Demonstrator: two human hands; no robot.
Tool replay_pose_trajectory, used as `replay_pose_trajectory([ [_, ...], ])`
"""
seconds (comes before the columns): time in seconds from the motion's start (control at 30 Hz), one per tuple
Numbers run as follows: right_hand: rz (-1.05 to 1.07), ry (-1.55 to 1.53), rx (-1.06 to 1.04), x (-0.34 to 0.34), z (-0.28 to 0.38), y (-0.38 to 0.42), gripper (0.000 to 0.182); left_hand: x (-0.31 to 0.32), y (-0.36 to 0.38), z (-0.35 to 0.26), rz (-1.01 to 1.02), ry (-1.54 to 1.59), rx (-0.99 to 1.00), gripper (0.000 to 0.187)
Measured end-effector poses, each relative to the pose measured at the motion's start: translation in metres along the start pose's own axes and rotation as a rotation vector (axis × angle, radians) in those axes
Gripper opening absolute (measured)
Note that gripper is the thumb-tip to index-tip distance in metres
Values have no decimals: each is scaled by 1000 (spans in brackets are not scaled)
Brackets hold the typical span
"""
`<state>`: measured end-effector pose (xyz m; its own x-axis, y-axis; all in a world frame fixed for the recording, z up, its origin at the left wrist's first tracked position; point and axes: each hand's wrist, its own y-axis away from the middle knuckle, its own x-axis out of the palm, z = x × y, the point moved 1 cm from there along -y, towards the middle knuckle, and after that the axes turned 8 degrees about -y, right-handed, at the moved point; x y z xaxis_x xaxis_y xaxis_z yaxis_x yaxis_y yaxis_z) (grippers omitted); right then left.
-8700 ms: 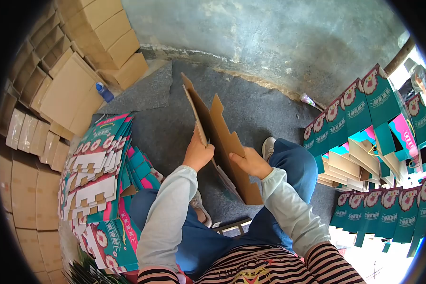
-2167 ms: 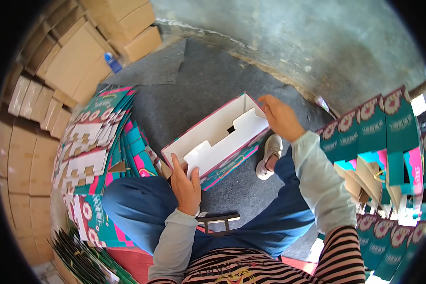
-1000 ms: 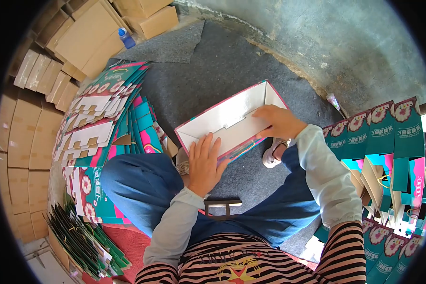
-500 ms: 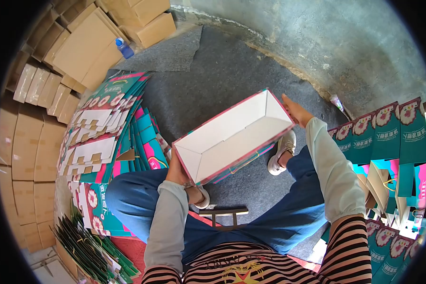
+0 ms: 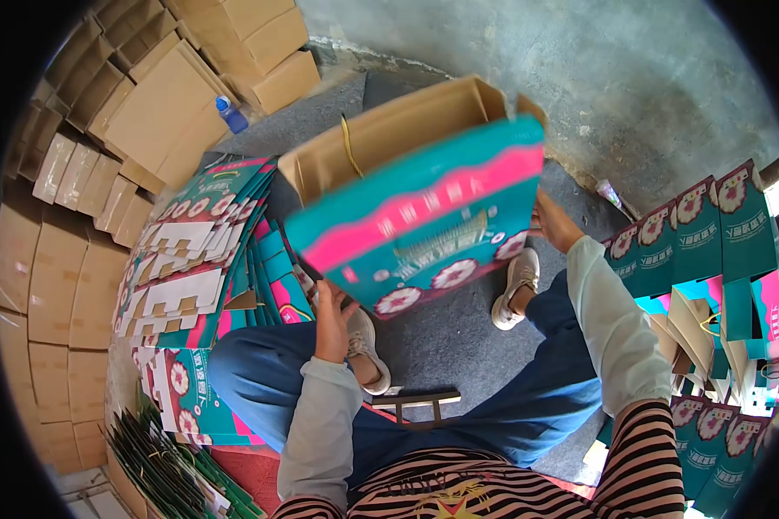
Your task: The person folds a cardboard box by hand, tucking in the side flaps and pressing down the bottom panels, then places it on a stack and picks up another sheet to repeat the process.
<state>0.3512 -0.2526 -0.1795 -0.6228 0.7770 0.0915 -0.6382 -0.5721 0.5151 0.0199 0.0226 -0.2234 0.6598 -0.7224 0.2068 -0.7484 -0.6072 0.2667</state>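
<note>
A teal and pink printed carton box (image 5: 441, 216) with pictures of round pinkish slices is held in front of me, slightly blurred. Its top is open toward the far side, showing bare brown inside and a yellow cord (image 5: 349, 147). My left hand (image 5: 331, 322) is at the box's lower left corner, thumb and fingers partly apart. On the other side, my right hand (image 5: 557, 221) presses against the right edge, its fingertips partly hidden behind the box.
Flat printed cartons (image 5: 186, 268) lie stacked at my left, above bundled dark green pieces (image 5: 160, 467). Finished-looking teal boxes (image 5: 697, 233) stand in rows at right. Brown cartons (image 5: 56, 268) line the left wall. A blue bottle (image 5: 231, 115) and a small wooden stool (image 5: 415, 400) are also there.
The box has turned between my hands: its white bottom faced me before, and now its printed side and open brown top show. It has also risen away from my lap.
</note>
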Motion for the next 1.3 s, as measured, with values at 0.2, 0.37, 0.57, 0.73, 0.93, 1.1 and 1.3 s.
replay_pose_trajectory([
  [0.2, 56, -62, 109, 0, -32, -15, 54, -3, 14, 36, -114, 74, -269, 61],
  [0.37, 200, -6, 153, -44, -80, -48, 49, -15, 10, 57, -56, -154, -410, 52],
  [0.57, 25, 74, 92, -29, -52, -38, 36, 4, 2, 56, -164, -457, 161, 43],
  [0.73, 23, 428, -94, -16, -16, -37, 29, 13, -7, 17, -114, -784, 370, 30],
  [0.93, 221, 1242, -341, 26, -14, -34, 24, 6, -16, 19, 96, -959, 305, 42],
  [1.1, 283, 1778, -210, 54, -12, -40, 21, 14, -22, 6, 237, -1170, 317, 43],
  [1.3, 204, 1705, -324, 46, -36, -48, 19, 25, -16, -5, 236, -1200, 139, 53],
])
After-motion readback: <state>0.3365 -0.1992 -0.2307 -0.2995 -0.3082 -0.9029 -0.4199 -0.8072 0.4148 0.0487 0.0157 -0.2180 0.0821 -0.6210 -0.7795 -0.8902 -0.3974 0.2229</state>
